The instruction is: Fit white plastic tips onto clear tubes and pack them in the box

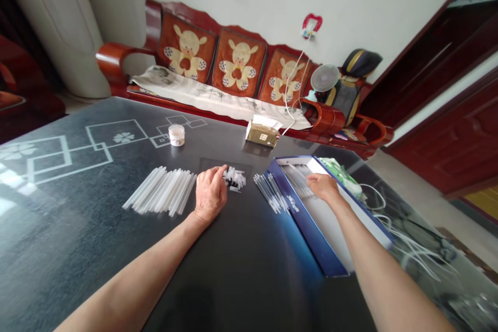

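Note:
My left hand [211, 194] rests on the dark table, its fingers curled in and the index finger reaching to a small heap of white and black plastic pieces [235, 178]. What those fingers hold, if anything, is hidden. To its left lies a row of whitish translucent tubes [161, 190]. Inside a blue-edged box [315, 238], my right hand [323, 187] has its fingers closed at thin clear tubes [298, 177] lying in the far end. Its fingertips are partly hidden. Against the box's left side, several thin, dark-tipped sticks [271, 193] lie on the table.
A small round white tub [176, 135] and a tissue box [262, 131] stand farther back on the table [218, 280]. Right of the blue box are a green-and-white packet [342, 174] and white cables [412, 246]. Beyond stands a wooden sofa [120, 57] with a small fan [325, 79].

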`<state>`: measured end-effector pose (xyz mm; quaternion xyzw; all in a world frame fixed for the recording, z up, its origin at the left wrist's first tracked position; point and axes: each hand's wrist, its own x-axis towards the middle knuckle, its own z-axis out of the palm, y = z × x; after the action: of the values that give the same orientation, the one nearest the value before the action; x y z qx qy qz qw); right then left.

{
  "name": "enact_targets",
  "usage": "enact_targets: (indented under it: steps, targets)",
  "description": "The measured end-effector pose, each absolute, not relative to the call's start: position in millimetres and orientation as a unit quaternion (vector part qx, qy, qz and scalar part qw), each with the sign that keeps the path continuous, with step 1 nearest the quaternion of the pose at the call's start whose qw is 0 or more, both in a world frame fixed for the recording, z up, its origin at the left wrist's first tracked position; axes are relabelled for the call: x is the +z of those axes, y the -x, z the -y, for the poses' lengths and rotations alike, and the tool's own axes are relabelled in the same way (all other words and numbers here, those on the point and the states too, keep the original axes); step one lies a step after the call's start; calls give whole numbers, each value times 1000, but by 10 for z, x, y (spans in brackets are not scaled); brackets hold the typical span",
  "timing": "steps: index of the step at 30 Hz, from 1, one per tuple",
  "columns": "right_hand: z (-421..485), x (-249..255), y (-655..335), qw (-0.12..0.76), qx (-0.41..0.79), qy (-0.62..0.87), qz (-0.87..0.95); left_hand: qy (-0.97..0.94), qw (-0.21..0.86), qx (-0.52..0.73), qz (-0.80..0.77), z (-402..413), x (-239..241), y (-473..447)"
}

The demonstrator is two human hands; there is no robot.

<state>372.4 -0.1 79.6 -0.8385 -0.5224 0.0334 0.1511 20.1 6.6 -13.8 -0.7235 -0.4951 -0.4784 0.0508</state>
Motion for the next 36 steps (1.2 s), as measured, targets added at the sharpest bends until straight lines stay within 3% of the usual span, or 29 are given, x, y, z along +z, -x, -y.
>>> enact_targets:
  steps: [5,11,16,19,21,29,36]
  targets:
    - [-110,621,-3681,139,57,849,506,683,15,-489,542,-110,-175,-181]
    - [-146,660,-3607,137,50,845,515,703,45,-480,522,-113,-174,-192]
    - [-40,779,-3254,243,-44,772,585,745,77,-448,488,-61,-171,-221]
    - [79,655,-2742,369,-69,659,652,777,78,-393,486,-2,-134,-252]
    - [163,468,-2377,399,-37,608,685,788,73,-343,506,27,-61,-251]
    - [341,-191,-1807,445,24,585,678,761,35,-60,645,21,514,236]
    - [322,-186,-1818,443,34,593,672,740,19,23,672,178,532,387]
